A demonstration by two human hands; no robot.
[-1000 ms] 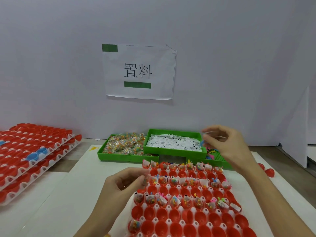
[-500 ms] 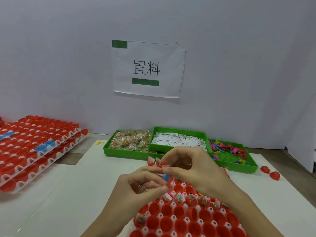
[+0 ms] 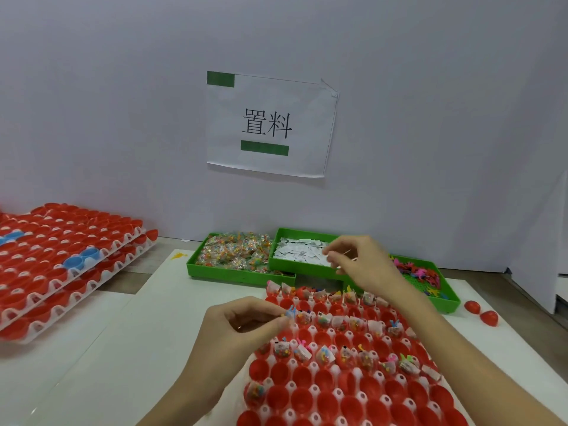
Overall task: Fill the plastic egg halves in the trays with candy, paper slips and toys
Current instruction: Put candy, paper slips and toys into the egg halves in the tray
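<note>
Our right hand (image 3: 359, 265) hovered over the paper slips (image 3: 302, 252) in the far middle green tray (image 3: 304, 267), fingertips narrowed, possibly pinching one; we could not tell. Our left hand (image 3: 246, 325) pinched a small blue toy (image 3: 290, 312) directly above the near-left egg halves (image 3: 322, 373).

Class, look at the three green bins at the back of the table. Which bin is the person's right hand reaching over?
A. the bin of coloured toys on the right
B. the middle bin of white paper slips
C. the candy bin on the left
B: the right hand hovers, fingers curled, at the near right corner of the paper slip bin.
</note>
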